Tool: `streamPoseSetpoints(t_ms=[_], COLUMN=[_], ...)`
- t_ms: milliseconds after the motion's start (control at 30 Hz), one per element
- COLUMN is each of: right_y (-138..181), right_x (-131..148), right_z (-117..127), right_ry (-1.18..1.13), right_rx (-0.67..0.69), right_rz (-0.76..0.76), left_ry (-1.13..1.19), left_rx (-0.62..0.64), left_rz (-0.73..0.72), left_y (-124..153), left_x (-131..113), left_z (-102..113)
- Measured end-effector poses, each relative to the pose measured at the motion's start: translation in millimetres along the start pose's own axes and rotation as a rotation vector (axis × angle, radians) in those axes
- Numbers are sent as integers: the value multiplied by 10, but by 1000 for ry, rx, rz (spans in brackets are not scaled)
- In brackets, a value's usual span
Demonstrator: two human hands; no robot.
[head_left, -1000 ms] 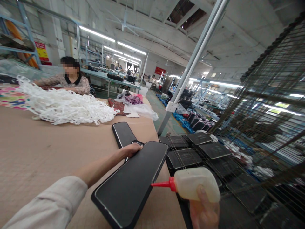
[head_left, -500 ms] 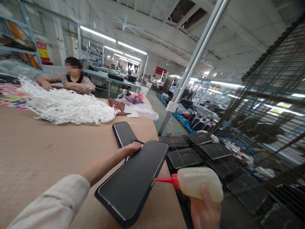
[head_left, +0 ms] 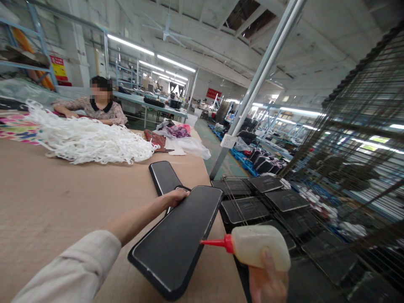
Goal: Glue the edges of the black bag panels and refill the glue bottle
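My left hand (head_left: 178,197) grips the far left edge of a black padded panel (head_left: 176,240) with rounded corners and a pale line round its rim. The panel is tilted above the table, and its underside is hidden. In my right hand (head_left: 268,277) is a translucent squeeze bottle (head_left: 260,246) of yellowish liquid, lying sideways. Its red nozzle (head_left: 217,243) points left, with the tip at the panel's right edge. Behind my left hand, another black panel (head_left: 166,176) lies on the brown table (head_left: 72,206), with part of a further one under my fingers.
A heap of white elastic loops (head_left: 94,141) lies across the table, with a person (head_left: 99,103) seated behind it. Wire racks (head_left: 244,204) at right carry several black panels (head_left: 287,200). A metal post (head_left: 252,84) with a socket box stands beyond the table's right edge.
The bottle and my right hand have shifted slightly left and down, the nozzle tip moving along the panel's right edge towards me. My left hand keeps its grip.
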State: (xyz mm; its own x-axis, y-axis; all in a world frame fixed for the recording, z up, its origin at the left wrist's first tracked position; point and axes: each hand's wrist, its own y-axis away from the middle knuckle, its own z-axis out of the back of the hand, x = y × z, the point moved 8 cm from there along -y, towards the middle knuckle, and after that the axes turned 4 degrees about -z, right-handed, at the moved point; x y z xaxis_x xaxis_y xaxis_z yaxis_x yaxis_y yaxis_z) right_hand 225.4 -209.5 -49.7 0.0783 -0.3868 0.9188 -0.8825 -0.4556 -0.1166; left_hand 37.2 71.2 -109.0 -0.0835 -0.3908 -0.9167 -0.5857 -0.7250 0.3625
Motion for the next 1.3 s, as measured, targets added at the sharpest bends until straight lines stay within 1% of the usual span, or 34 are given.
streamPoseSetpoints(t_ms=[200, 333, 400, 533, 600, 700, 867, 1067, 1200, 1300], right_y=[68, 145, 148, 155, 185, 236, 278, 259, 247, 250], right_x=[-102, -43, -2, 31, 54, 75, 21, -16, -23, -22], right_z=[85, 124, 76, -52, -97, -128, -108, -23, -24, -56], right_ry=[69, 92, 82, -11, -59, -53, -54, -13, 14, 2], right_rx=[-36, -63, -39, -7, -2, 17, 15, -25, 7, 9], right_rz=[68, 116, 77, -90, -126, -125, -148, -120, -91, -110], left_ry=[2, 0, -1, -2, -3, -4, -7, -19, -26, -30], left_rx=[-32, -52, -65, -99, -114, -132, -168, -228, -266, -301], left_rz=[18, 38, 47, 48, 49, 49, 53, 72, 75, 64], left_y=[-1, -13, -18, -20, -13, 2, 8, -34, -57, -69], left_x=[2, 9, 13, 11, 7, -4, -7, 14, 13, 2], left_z=[63, 89, 104, 145, 165, 193, 266, 383, 463, 531])
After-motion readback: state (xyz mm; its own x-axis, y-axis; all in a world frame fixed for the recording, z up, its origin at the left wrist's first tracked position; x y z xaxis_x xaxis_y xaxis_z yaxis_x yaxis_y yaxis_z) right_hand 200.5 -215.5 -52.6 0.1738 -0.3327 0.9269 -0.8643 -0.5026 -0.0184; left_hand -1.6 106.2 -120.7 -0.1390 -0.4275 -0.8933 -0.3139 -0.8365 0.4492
